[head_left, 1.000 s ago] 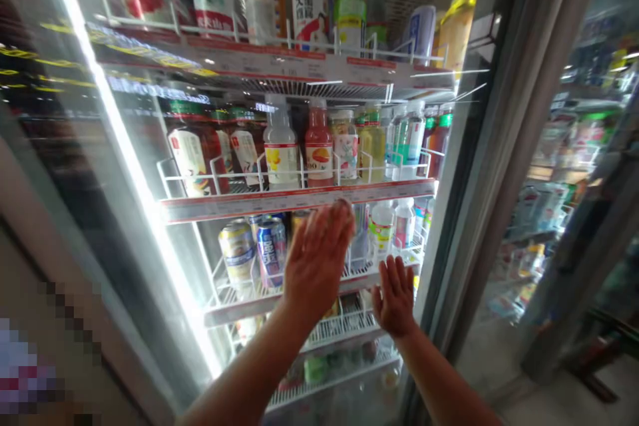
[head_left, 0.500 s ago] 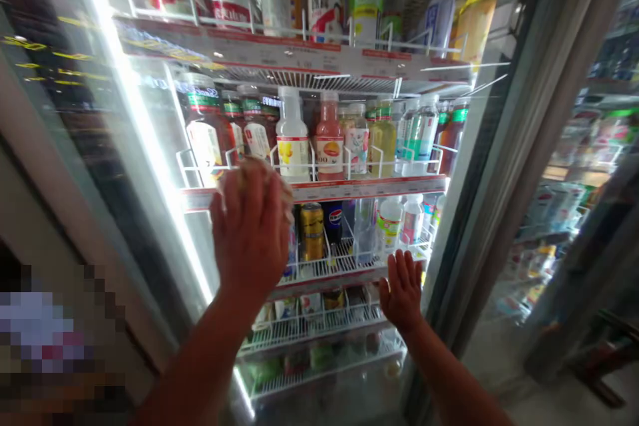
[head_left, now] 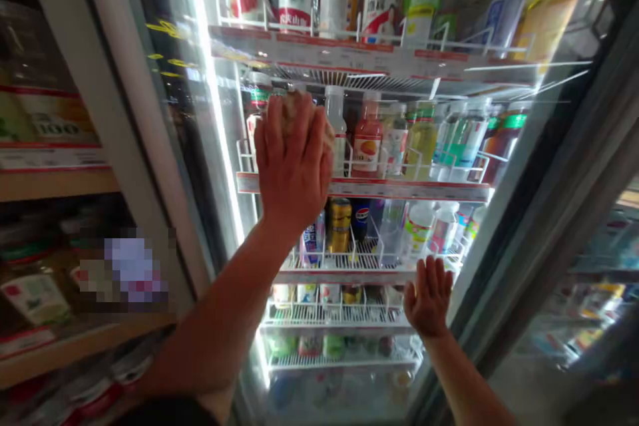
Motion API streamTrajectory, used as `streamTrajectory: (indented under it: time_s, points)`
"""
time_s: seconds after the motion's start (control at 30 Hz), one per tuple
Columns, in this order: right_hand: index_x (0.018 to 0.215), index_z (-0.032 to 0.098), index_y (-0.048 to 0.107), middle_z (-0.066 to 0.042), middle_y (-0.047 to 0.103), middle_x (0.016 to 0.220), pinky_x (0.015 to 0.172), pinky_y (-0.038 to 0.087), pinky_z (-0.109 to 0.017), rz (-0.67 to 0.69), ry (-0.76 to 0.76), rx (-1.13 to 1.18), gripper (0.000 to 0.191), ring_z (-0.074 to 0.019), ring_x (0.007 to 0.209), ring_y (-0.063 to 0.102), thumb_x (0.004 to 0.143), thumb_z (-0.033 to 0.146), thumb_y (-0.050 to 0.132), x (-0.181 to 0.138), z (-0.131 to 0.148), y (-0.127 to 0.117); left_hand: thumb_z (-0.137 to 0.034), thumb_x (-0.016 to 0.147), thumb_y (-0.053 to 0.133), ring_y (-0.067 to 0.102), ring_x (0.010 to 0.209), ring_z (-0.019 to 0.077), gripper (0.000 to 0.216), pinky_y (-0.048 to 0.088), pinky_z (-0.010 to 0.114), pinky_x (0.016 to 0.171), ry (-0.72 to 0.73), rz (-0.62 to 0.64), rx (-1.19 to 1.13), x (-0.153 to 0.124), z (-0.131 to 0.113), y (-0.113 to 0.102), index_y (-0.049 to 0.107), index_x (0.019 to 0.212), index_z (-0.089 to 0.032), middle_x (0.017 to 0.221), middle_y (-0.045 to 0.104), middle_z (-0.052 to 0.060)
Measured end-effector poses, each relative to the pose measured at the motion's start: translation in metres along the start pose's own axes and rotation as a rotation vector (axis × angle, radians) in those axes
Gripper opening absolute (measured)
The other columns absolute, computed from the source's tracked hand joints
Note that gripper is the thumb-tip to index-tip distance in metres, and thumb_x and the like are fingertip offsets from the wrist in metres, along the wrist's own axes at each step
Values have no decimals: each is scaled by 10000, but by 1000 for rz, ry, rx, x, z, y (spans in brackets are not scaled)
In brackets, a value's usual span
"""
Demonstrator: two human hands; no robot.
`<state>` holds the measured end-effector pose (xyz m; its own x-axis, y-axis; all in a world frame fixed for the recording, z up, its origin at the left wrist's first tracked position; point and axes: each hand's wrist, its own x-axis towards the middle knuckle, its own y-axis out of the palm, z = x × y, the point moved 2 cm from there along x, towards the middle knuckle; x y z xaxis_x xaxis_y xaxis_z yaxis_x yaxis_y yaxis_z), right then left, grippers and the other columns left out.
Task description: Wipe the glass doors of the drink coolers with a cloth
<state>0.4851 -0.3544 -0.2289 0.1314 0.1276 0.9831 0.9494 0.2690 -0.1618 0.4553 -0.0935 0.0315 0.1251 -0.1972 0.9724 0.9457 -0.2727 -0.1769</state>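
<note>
My left hand (head_left: 293,163) is raised in front of a glass cooler door, pressing a crumpled pale cloth (head_left: 329,135) under its fingers. Bits of the cloth show past the fingertips and along the right side of the hand; the rest is hidden. Lower and to the right, my right hand (head_left: 428,298) holds nothing, its palm toward the glass and its fingers stretched upward. Behind the left hand, a middle shelf carries drink bottles, including a pink juice bottle (head_left: 368,136).
Lit wire shelves (head_left: 362,192) of bottles and cans stand behind the glass. A bright light strip (head_left: 212,86) runs down the left side. Dark door frame (head_left: 539,213) borders the right. More shelves with bottles (head_left: 37,299) appear at the far left.
My left hand has moved up with the cloth, from the middle shelf's edge to in front of its bottles. The view has shifted left, revealing shelves there. My right hand remains flat.
</note>
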Motion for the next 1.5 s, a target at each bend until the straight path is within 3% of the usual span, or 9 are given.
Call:
streamTrajectory:
  time_s: [0.23,0.47,0.63,0.73,0.9,1.07,1.2,1.33,1.5]
  points:
    - [1614,185,231,-127,304,1652,1260,242,-552,-16,0,10,725,-316,1533,281,958,220,535,1,-1,0,-246,1025,449,79,1569,218,536,132,461,1315,436,169,8,-41,-37,18,371,1555,-237,1652,296,8]
    - [1615,194,233,-148,325,1648,1243,252,-596,-21,31,54,703,-334,1540,271,972,216,517,2,3,-3,-381,1066,257,12,1567,290,581,71,505,1298,41,22,1,-10,28,-11,302,1581,-116,1668,249,77]
    - [1619,188,204,-149,208,1689,1178,385,-599,-86,-1,226,764,-354,1530,289,936,175,546,64,66,-28,-685,1002,131,-19,1577,274,791,97,539,1299,267,107,-313,-55,0,7,50,1639,-224,1677,238,83]
    - [1633,223,129,-96,216,1693,1234,352,-521,-105,-123,347,763,-291,1553,250,964,198,494,124,118,-36,-693,977,20,-38,1577,260,807,94,522,1299,211,146,-509,-68,-14,6,-137,1616,-226,1702,133,92]
    - [1636,230,-46,-100,313,1660,1266,305,-507,58,-100,267,719,-241,1577,157,1033,283,343,161,161,-10,-680,981,24,37,1578,264,787,225,516,1274,173,108,-703,-78,11,-15,-202,1597,-245,1713,8,87]
    - [1625,256,190,-30,398,1623,1279,276,-480,207,-270,235,639,-212,1564,213,1011,264,367,134,146,-4,-514,1044,295,19,1577,284,649,61,596,1282,180,108,-272,-113,77,-33,36,1624,-376,1709,103,1]
    - [1530,244,413,-20,420,1611,1299,192,-481,169,-204,219,538,-217,1568,205,1007,304,304,175,100,-23,-537,1016,389,-25,1569,309,683,-50,616,1272,74,270,-160,-129,113,-30,177,1624,-307,1690,188,48]
    - [1429,129,470,-171,286,1659,1268,166,-595,24,6,179,535,-275,1579,145,1023,423,283,208,69,-30,-600,989,407,-32,1566,321,730,-73,614,1273,15,337,-148,-133,117,-23,255,1610,-248,1686,194,52]
    - [1341,204,519,-92,346,1643,1229,218,-646,265,-189,260,492,-262,1577,164,1037,481,250,170,71,-23,-691,965,368,-77,1566,281,785,-91,565,1291,-76,268,-152,-134,100,-21,275,1602,-242,1693,163,22]
